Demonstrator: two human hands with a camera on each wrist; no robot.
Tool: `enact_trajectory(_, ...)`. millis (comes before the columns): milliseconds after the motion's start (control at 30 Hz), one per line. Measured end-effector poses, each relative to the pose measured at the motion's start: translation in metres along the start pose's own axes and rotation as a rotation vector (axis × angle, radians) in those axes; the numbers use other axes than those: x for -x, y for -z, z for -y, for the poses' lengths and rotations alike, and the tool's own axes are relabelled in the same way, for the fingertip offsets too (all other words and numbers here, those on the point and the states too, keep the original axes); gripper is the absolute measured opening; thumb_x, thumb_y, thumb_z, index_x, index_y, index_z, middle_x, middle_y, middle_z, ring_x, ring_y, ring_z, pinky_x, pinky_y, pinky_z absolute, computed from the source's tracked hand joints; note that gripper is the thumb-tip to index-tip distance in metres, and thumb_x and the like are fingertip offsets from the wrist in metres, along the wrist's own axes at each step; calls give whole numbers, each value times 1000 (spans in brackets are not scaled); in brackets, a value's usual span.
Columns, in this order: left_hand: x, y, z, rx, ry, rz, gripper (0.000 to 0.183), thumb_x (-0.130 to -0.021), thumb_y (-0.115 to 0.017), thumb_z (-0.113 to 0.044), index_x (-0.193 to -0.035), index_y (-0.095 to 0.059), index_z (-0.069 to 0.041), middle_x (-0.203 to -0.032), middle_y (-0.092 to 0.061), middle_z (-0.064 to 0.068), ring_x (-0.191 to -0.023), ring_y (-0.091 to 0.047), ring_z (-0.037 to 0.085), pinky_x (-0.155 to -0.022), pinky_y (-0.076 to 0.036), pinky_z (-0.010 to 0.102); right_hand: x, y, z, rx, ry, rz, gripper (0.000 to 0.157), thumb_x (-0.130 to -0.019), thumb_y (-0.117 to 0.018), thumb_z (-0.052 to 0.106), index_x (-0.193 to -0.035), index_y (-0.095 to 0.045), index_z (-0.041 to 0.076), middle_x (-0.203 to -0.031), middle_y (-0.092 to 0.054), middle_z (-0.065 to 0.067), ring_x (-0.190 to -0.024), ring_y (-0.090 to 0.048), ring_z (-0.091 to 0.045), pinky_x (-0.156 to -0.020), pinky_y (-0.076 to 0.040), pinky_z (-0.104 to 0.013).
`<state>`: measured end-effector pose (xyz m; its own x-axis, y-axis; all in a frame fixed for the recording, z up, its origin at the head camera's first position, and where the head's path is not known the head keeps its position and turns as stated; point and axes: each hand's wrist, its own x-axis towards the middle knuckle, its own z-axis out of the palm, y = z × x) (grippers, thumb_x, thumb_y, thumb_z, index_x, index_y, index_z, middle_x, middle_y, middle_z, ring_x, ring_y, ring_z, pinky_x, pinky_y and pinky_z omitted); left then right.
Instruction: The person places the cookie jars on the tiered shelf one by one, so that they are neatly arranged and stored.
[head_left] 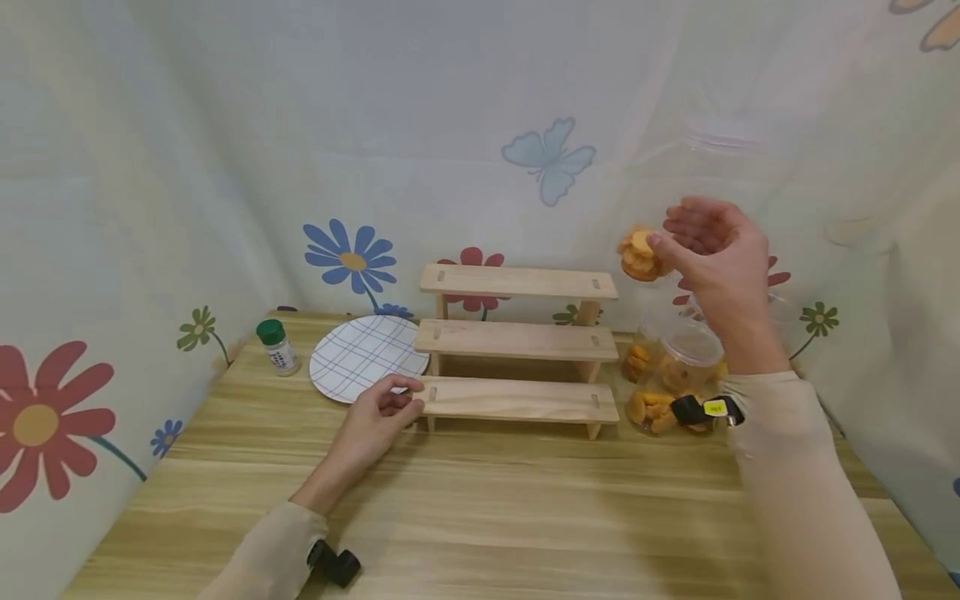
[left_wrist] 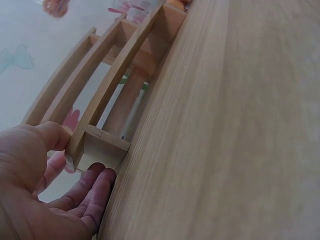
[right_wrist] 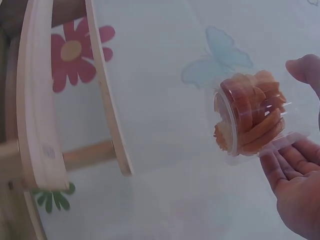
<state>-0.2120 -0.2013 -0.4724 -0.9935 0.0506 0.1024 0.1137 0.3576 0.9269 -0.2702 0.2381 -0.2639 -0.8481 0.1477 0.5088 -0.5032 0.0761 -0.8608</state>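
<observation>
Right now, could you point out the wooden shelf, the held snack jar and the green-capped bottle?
Wooden shelf (head_left: pixel 517 339), head view, middle board.
Snack jar (right_wrist: pixel 255 114), right wrist view, clear side.
Green-capped bottle (head_left: pixel 281 357), head view, label.

The shelf (head_left: pixel 517 340) is pale tan, the round plate (head_left: pixel 367 354) white with thin, perhaps bluish checks, the bottle cap (head_left: pixel 271 332) green, the held snacks (right_wrist: pixel 252 112) orange-gold.
</observation>
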Motion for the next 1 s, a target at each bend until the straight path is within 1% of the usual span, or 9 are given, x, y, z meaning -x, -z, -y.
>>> enact_trajectory(33,0,0,0,0,1,-1,27,-107,-78,-19,-132,-73,-10,-115,-77,13,-101,-70,18,-83,-55,23,-1,-7,-1,0,1,12,54,-89,-96,11,-137,-71,10,-125,-77,-2,-117,-73,-21,-91,-59,-17)
enact_trajectory(67,0,0,0,-1,1,0,27,-107,-78,-19,-132,-73,-10,-115,-77,13,-101,-70,18,-83,-55,23,-3,-14,-1,9,7,23,53,-90,-95,12,-136,-71,10,-125,-77,-2,-118,-73,-21,-95,-58,-16)
enact_trajectory(267,0,0,0,-3,-6,6,26,-107,-78,-19,-131,-73,-9,-116,-77,15,-101,-70,19,-83,-55,23,-8,-49,-8,53,24,96,50,-93,-93,12,-137,-69,9,-128,-76,-3,-120,-73,-23,-100,-57,-19)
enact_trajectory(367,0,-1,0,2,-5,10,26,-107,-78,-19,-131,-73,-10,-115,-77,14,-102,-70,19,-83,-55,23,-9,-64,-11,66,17,133,53,-94,-92,13,-141,-68,8,-132,-75,-6,-124,-71,-26,-103,-56,-20)
enact_trajectory(433,0,-1,0,3,-7,14,27,-107,-78,-19,-131,-73,-9,-114,-77,14,-102,-70,20,-84,-55,24,-9,-75,-12,67,16,158,55,-95,-91,14,-143,-66,8,-137,-73,-10,-128,-69,-30,-106,-55,-23)
enact_trajectory(600,-1,-2,3,1,-9,14,26,-107,-78,-18,-131,-73,-9,-114,-77,14,-103,-71,20,-84,-55,24,-11,-102,-17,66,32,234,60,-97,-89,14,-148,-61,0,-145,-68,-21,-134,-65,-39,-113,-54,-30)
enact_trajectory(667,-2,-2,3,1,-9,11,25,-107,-77,-18,-131,-73,-10,-115,-77,14,-104,-71,21,-85,-55,24,-12,-114,-19,59,29,259,61,-97,-89,13,-149,-60,-2,-146,-67,-23,-135,-65,-39,-114,-53,-32)
enact_trajectory(800,-2,-1,4,1,-15,9,25,-107,-77,-18,-131,-73,-11,-118,-77,14,-106,-70,22,-87,-56,24,-15,-135,-22,40,9,292,59,-96,-89,13,-147,-61,-1,-147,-67,-24,-136,-65,-37,-116,-52,-34)
enact_trajectory(1000,-3,1,4,-1,-10,7,25,-107,-78,-19,-131,-73,-12,-114,-78,13,-105,-71,21,-87,-56,24,-16,-161,-27,20,-1,326,61,-96,-90,13,-147,-61,-1,-147,-67,-24,-136,-65,-38,-117,-51,-36)
